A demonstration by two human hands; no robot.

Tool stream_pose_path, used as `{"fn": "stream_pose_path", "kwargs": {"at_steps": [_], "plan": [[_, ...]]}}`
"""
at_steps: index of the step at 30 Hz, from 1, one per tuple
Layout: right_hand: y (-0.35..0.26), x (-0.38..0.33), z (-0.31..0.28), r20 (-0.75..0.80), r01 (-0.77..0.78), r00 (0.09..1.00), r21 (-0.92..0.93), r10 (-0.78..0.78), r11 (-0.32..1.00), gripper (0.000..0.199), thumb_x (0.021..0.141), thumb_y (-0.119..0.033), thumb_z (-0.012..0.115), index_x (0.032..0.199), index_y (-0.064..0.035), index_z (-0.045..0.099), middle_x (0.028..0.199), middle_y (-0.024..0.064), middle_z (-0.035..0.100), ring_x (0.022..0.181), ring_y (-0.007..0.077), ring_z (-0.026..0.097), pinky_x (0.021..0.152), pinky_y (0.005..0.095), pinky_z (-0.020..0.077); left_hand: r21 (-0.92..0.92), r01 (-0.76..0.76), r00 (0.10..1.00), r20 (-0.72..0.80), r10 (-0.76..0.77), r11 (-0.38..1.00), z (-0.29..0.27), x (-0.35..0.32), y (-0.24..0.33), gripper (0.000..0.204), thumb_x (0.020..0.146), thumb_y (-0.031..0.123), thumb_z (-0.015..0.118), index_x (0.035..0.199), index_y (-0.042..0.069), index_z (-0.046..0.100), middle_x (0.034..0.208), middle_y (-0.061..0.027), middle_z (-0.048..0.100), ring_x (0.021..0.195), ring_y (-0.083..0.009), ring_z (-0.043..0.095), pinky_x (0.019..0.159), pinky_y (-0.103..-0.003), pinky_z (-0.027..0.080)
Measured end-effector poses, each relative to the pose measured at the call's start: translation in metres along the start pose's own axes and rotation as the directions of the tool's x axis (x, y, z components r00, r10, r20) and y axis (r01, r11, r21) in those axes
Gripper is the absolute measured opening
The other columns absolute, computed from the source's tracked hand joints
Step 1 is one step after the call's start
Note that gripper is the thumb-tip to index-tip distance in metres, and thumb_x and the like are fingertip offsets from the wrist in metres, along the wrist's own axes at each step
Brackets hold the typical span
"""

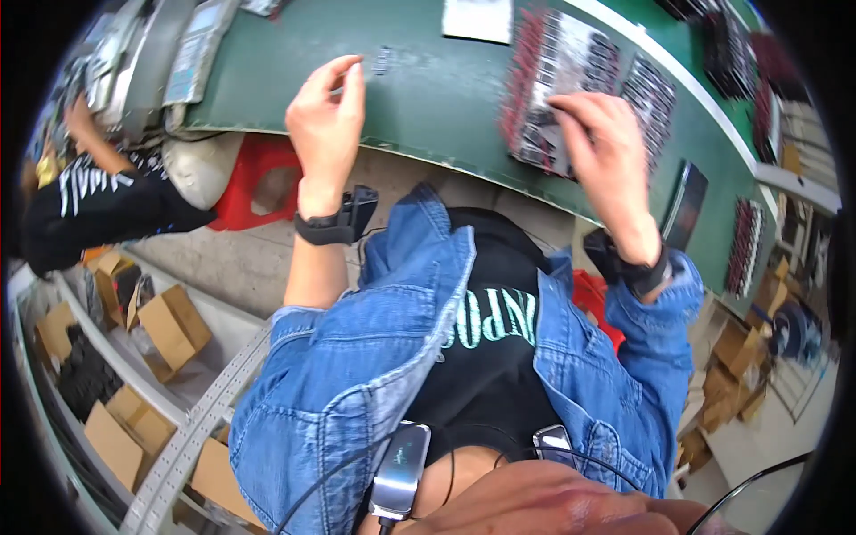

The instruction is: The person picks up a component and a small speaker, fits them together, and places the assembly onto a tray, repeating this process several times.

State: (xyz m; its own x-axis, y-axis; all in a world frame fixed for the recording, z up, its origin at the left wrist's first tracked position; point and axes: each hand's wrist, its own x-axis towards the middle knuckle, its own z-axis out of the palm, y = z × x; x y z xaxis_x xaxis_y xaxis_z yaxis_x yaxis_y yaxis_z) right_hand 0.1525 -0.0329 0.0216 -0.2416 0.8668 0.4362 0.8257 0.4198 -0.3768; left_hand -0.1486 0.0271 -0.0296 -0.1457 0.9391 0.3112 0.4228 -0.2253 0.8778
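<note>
My left hand [325, 116] is raised over the near edge of the green table, thumb and forefinger tips pressed close together. Whether anything sits between them is too small to make out. Just beyond those fingertips, a small dark piece [382, 61] lies on the table. At the right, my right hand [608, 147] hangs over a white sheet [569, 67] bearing rows of small black parts [599, 67] and red wire-like ends [522, 85]. Its thumb and forefinger nearly meet above the rows; what they hold, if anything, is unclear. More black parts [649, 98] lie in a cluster to the right.
On the green table [419, 107] are a white block [478, 20], a dark flat phone-like object [686, 205] and another row of parts [744, 245]. A grey device [198, 53] stands at left. A co-worker's arm [89, 134] is far left, near a red stool [259, 183]; cardboard boxes [174, 330] lie behind.
</note>
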Motion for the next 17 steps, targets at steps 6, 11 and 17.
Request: {"fn": "stream_pose_path", "kwargs": {"at_steps": [6,11,17], "plan": [[0.009,0.038,-0.023,0.139,-0.067,0.988,-0.012,0.068,0.998,0.016,0.09,-0.01,0.067,0.105,-0.0058,0.072,0.097,0.0118,0.067,0.089,0.0298,0.065,0.078,0.0367,0.0514,0.587,-0.243,0.969,0.113,0.22,0.772,0.006,0.003,-0.01,0.019,0.085,0.027,0.076,0.097,0.012,0.074,0.092,-0.0065,0.07,0.083,-0.0277,0.068,0.073,-0.038,0.055],[0.033,0.058,-0.005,0.3,0.075,0.952,-0.025,-0.064,0.997,0.016,0.091,-0.014,0.066,0.105,-0.0061,0.07,0.094,0.0129,0.065,0.088,0.0341,0.066,0.076,0.0383,0.053,0.643,-0.277,0.958,0.129,0.255,0.714,0.017,0.006,-0.007,0.02,0.084,0.028,0.077,0.095,0.011,0.073,0.095,-0.0049,0.07,0.09,-0.0254,0.067,0.074,-0.039,0.055],[0.025,0.048,0.001,0.246,0.063,0.968,-0.02,-0.056,0.998,0.02,0.091,-0.014,0.067,0.109,-0.0077,0.068,0.098,0.0136,0.065,0.092,0.0327,0.067,0.081,0.0376,0.0537,0.59,-0.351,0.935,0.187,0.301,0.727,0.019,0.008,-0.014,0.022,0.085,0.026,0.076,0.1,0.01,0.072,0.099,-0.0053,0.069,0.093,-0.0273,0.067,0.075,-0.04,0.056]]}}
